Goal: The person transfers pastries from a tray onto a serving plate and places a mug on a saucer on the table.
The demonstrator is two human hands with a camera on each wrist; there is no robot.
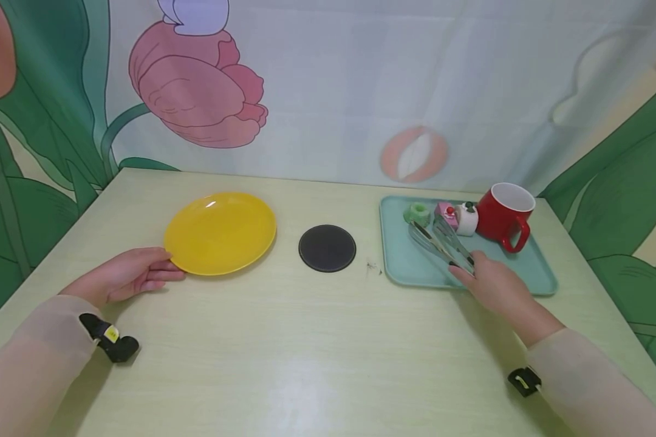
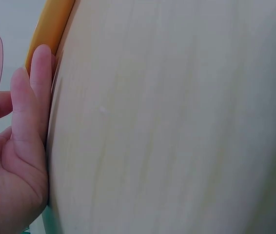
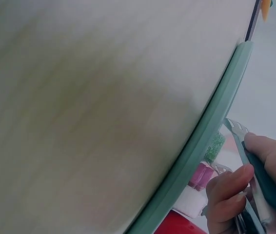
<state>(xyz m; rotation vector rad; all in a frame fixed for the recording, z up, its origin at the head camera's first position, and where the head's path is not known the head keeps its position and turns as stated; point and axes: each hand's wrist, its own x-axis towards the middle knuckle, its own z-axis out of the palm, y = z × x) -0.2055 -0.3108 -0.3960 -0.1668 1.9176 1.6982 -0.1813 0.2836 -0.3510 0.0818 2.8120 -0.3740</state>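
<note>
My left hand [image 1: 136, 273] holds the left rim of a round yellow plate [image 1: 224, 233], its thumb at the rim's top and the other fingers fairly straight along the edge. My right hand [image 1: 494, 282] grips metal food tongs [image 1: 443, 246] over a pale teal tray [image 1: 415, 270]. Their spread, slotted tips point at a green ring-shaped toy doughnut [image 1: 417, 213] and a small pink toy cake [image 1: 447, 212] with a red top. The right wrist view shows fingers and thumb around the tongs [image 3: 260, 180]; contact between tips and toys cannot be made out.
A white toy cake [image 1: 466, 220] with a dark green top stands beside the pink one. The red mug [image 1: 497, 215] sits at the tray's back right. Between plate and tray lies a black round coaster [image 1: 327, 247]. A printed curtain [image 1: 328, 91] hangs behind the table.
</note>
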